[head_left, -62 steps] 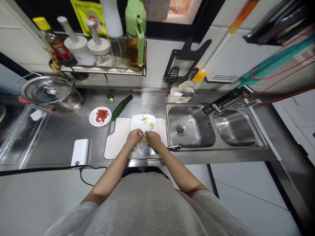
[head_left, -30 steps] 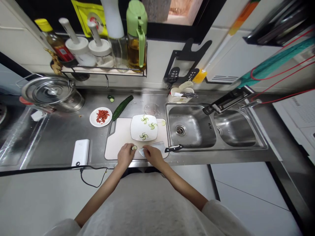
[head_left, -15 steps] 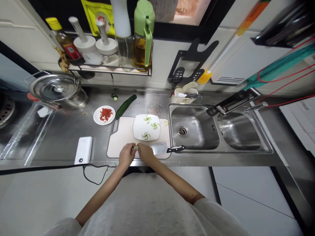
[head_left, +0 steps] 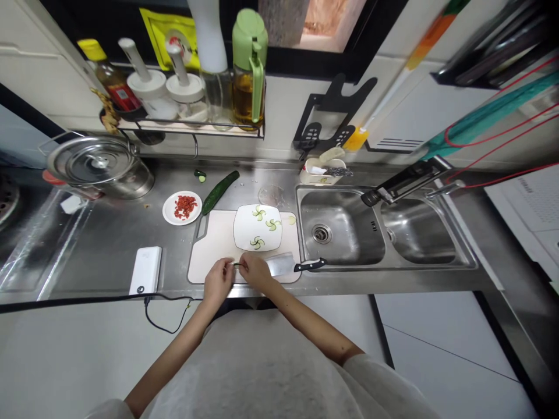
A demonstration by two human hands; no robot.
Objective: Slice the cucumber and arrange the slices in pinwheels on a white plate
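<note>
My left hand (head_left: pixel 219 280) and my right hand (head_left: pixel 255 271) meet over the near edge of a pale cutting board (head_left: pixel 209 247), fingers pinched. Between their fingertips is a small cucumber slice (head_left: pixel 237 264), seen nearly edge-on. Just beyond them, on the board, sits a white square plate (head_left: pixel 244 227) with three pinwheel shapes of cucumber slices (head_left: pixel 257 242). A cleaver (head_left: pixel 283 265) lies flat right of my right hand, its black handle reaching past the board. Another cucumber piece (head_left: pixel 292 220) rests at the board's far right corner.
A cucumber (head_left: pixel 220 192) and its cut end (head_left: pixel 200 176) lie behind the board. Left are a plate (head_left: pixel 166 216) of red bits, a white power bank (head_left: pixel 146 269) with a cable, and a steel pot (head_left: pixel 135 177). A double sink (head_left: pixel 345 227) is on the right.
My hands have drawn slightly apart, the left one shifting left. The cucumber slice has turned from face-up to nearly edge-on. The whole view has shifted a little.
</note>
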